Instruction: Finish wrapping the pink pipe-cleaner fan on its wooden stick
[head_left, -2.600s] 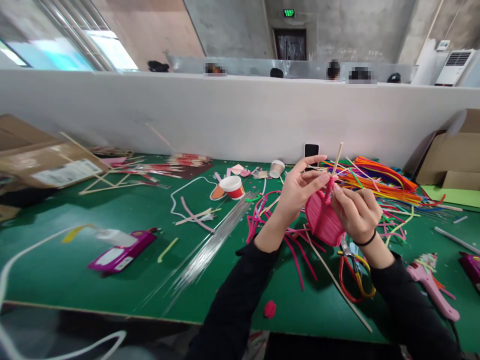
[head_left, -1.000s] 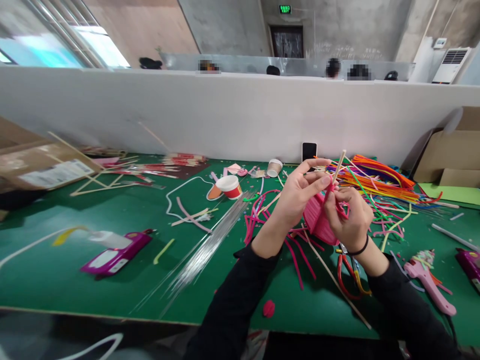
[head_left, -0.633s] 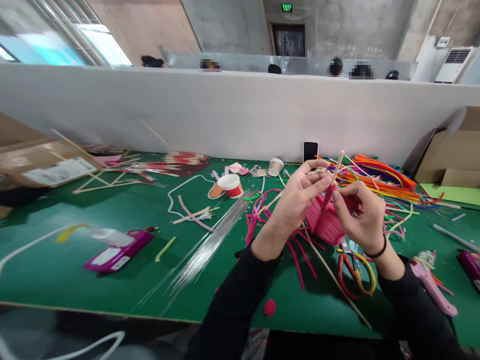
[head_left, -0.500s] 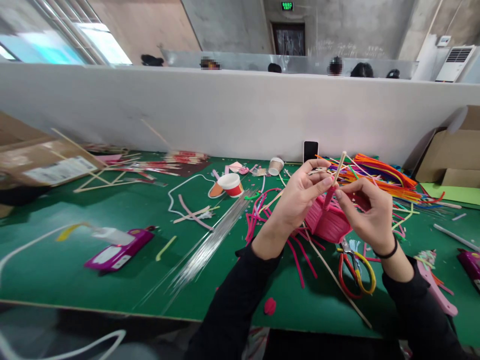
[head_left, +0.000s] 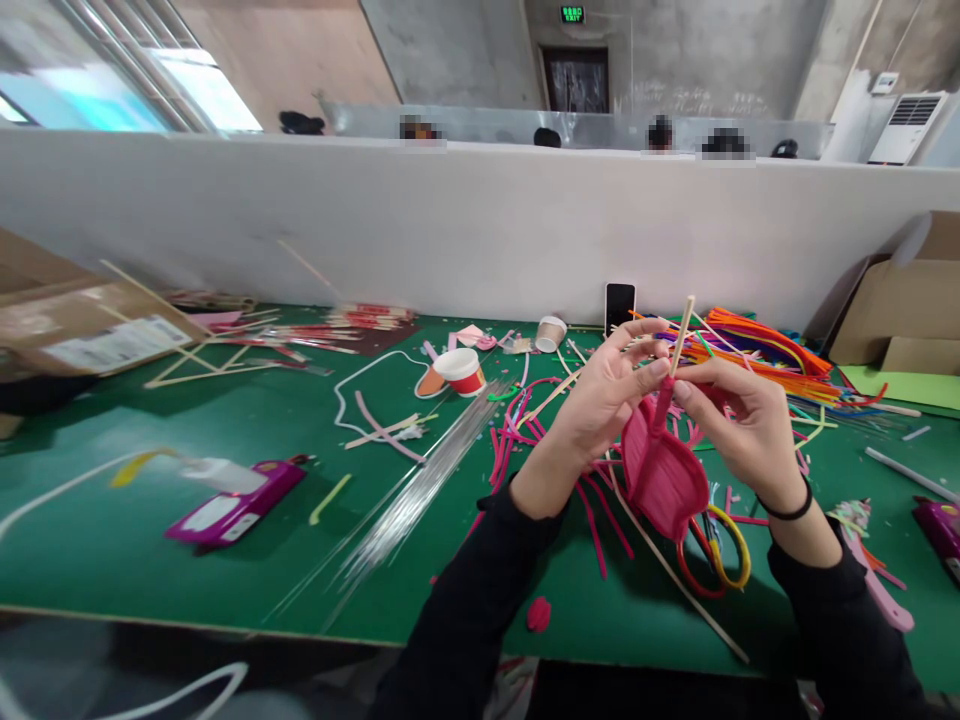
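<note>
My left hand (head_left: 596,405) pinches a thin wooden stick (head_left: 684,330) between thumb and fingertips, its bare end pointing up. Lower down, a pink pipe cleaner (head_left: 663,402) is wrapped round the stick. My right hand (head_left: 754,425) pinches the top of this wrapping, close beside the left fingertips. Below both hands hang wide pink petal shapes (head_left: 667,487), which look made of pipe cleaners laid side by side. Behind them on the table, scissors (head_left: 733,560) with red and yellow handles are partly covered by the petals.
Loose pink pipe cleaners (head_left: 596,525) and a bundle of metal wires (head_left: 420,500) lie on the green table (head_left: 300,590). A purple glue gun (head_left: 247,505) is at left, near a paper cup (head_left: 463,372). Colourful pipe cleaners (head_left: 780,375) are piled at back right.
The pink petals have turned and tipped downward, so their broad face shows and covers more of the scissors. Both hands stay close together at the stick.
</note>
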